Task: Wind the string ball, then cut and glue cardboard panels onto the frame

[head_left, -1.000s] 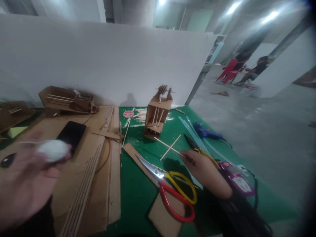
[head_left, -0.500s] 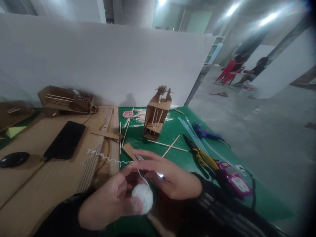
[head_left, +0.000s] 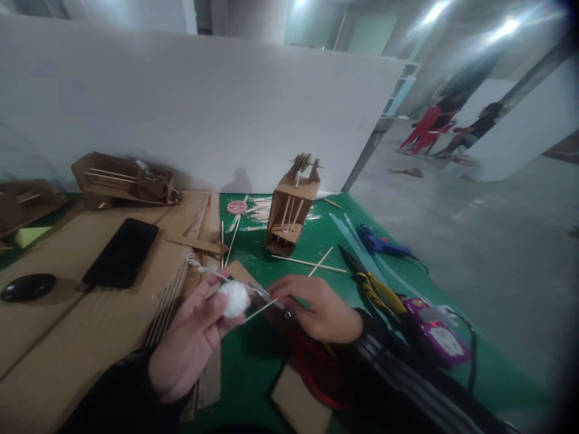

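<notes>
My left hand (head_left: 194,331) is wrapped round a white ball of string (head_left: 235,299), thumb on its near side. A curly loose end (head_left: 194,261) trails off to the upper left. From the ball a taut strand runs right to my right hand (head_left: 319,307), whose fingertips are pinched on the string. Scissors (head_left: 287,314) with red handles lie beneath my right hand, blades towards the ball. Beyond the hands a cardboard frame (head_left: 294,211) with sticks stands upright on the green table (head_left: 257,367).
Pliers (head_left: 382,291), a blue glue gun (head_left: 384,244) and a purple device (head_left: 436,331) lie at the right. At the left are a phone (head_left: 121,253), a mouse (head_left: 28,287) and a cardboard model (head_left: 122,179). Two people sit far back.
My left hand has lifted the ball up and left. My right hand has come away from it, drawing a strand taut between them. The scissors are more exposed.
</notes>
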Motion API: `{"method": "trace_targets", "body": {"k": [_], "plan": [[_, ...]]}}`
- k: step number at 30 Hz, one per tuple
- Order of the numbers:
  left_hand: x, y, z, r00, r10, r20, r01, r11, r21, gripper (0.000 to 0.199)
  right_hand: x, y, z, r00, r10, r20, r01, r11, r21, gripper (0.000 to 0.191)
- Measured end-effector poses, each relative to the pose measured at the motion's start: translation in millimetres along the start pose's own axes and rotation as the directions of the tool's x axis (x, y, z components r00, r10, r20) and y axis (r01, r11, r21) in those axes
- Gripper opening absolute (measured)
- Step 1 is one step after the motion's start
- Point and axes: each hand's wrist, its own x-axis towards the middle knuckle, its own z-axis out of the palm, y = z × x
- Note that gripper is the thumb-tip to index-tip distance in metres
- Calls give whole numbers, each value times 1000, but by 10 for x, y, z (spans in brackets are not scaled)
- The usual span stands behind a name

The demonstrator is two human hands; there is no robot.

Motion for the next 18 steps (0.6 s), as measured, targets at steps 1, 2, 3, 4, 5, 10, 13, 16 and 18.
{"method": "trace_targets", "body": {"k": [1, 2, 3, 4, 5, 10, 13, 16, 18], "plan": [[18, -2, 3, 996, 65, -68, -68, 997, -35, 44, -24, -13, -3, 999, -13, 34, 14, 1000, -21, 20], [35, -8, 8, 984, 126, -125, -134, 989, -62, 44, -47, -42, -3, 997, -30, 73, 33, 999, -35, 20], [50, -18, 13, 970, 174, -167, -189, 979, -75, 45, -68, -86, -4, 993, -45, 111, 50, 998, -41, 20], [63, -32, 20, 958, 211, -192, -228, 971, -71, 47, -85, -141, -5, 988, -57, 141, 63, 997, -39, 19], [72, -49, 28, 948, 241, -206, -257, 965, -50, 51, -99, -203, -8, 984, -67, 163, 72, 997, -28, 19], [74, -143, 62, 912, 369, -180, -334, 922, 197, 74, -92, -469, -31, 976, -128, 178, 110, 988, 104, 20], [58, -162, 83, 912, 374, -168, -311, 898, 311, 72, -63, -541, -36, 974, -149, 173, 139, 988, 66, 20], [38, -162, 98, 933, 320, -162, -243, 896, 371, 60, -54, -604, -51, 976, -162, 144, 169, 985, -33, 22], [24, -169, 97, 954, 266, -134, -194, 897, 398, 58, -60, -649, -85, 981, -142, 133, 154, 985, -81, 22]]}}
